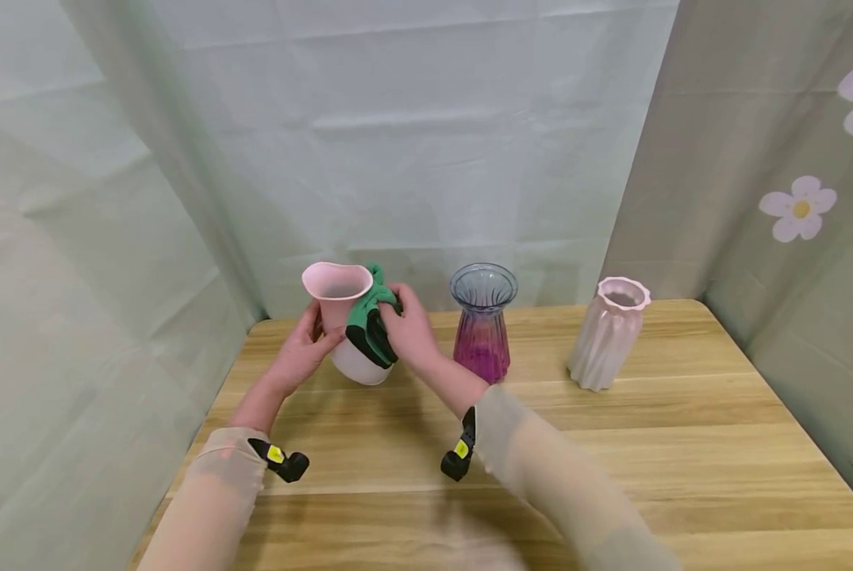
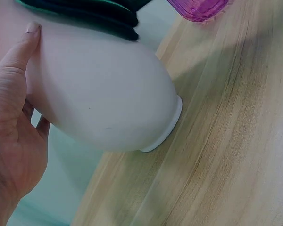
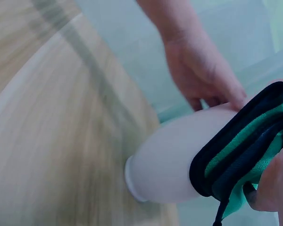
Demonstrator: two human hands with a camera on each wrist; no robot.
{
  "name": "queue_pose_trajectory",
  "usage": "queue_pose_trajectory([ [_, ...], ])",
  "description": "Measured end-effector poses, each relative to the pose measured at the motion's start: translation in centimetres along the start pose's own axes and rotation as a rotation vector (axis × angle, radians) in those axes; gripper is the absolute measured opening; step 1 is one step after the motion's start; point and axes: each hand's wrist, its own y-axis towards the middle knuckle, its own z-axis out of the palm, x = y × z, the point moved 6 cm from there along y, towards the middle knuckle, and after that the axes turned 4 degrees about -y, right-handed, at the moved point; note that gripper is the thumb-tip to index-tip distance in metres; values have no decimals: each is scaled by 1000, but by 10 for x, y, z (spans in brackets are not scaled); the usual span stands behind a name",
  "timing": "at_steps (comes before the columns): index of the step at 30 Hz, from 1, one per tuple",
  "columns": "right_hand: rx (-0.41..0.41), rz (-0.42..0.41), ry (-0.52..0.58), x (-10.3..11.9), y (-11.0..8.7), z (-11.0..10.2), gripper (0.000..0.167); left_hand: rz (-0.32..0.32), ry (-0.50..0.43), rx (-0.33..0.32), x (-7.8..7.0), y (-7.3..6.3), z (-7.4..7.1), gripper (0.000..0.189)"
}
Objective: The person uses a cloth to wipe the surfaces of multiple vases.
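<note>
While the pale pink matte vase with the flared lip (image 1: 345,321) stands at the back left of the light wooden surface (image 1: 612,452), both hands are on it. The left hand (image 1: 299,354) cups its far-left side, with the thumb laid straight along the belly and the fingers (image 3: 212,96) curled round behind, so it grips the vase rather than merely touching it. The right hand (image 1: 412,329) clenches a folded green cloth with a black edge (image 1: 369,325) and presses it against the vase's neck and shoulder. In the left wrist view the vase's narrow foot ring appears tipped, with one edge possibly off the wood, though I cannot tell for certain whether it is lifted or only leaning.

Judging by its smooth, even skin and rigid shape, the vase is probably ceramic or hard plastic: stiff, likely brittle at the thin lip, and slick under bare skin. The wide belly is the safest place to hold it, as the left hand does now. The flared rim looks a poor hold, and the small foot gives little stability when the cloth pushes sideways.

Just to the right stands a ribbed glass vase, clear blue at the top and magenta below (image 1: 482,321), near the right wrist. Farther right, well apart, is a pale pink fluted vase with a wavy rim (image 1: 607,333). Pale green fabric hangs behind, and a panel with white flowers (image 1: 800,208) hangs on the right.
</note>
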Motion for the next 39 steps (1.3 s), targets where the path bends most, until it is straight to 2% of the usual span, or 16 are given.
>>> queue_pose_trajectory([
  [6, -58, 51, 257, 5, 6, -1, 20, -2, 25, -9, -2, -1, -1, 87],
  [9, -77, 76, 293, 5, 6, -2, 20, -12, 33, -7, -2, -3, -1, 88],
  [17, -52, 50, 209, 8, 6, -1, 24, -7, 32, -7, -2, -2, -1, 86],
  [25, -29, 46, 44, 6, 7, 3, 26, -5, 28, -6, -1, -1, -1, 83],
  [30, -17, 16, -33, 2, 6, 4, 24, -10, 20, -8, 0, 0, 0, 84],
  [35, -10, 26, -83, -10, 2, 3, 23, -20, 35, -13, 0, 0, 1, 84],
  [39, -11, 62, -86, -28, -4, 1, 20, -14, 46, -20, -2, -1, 1, 84],
])
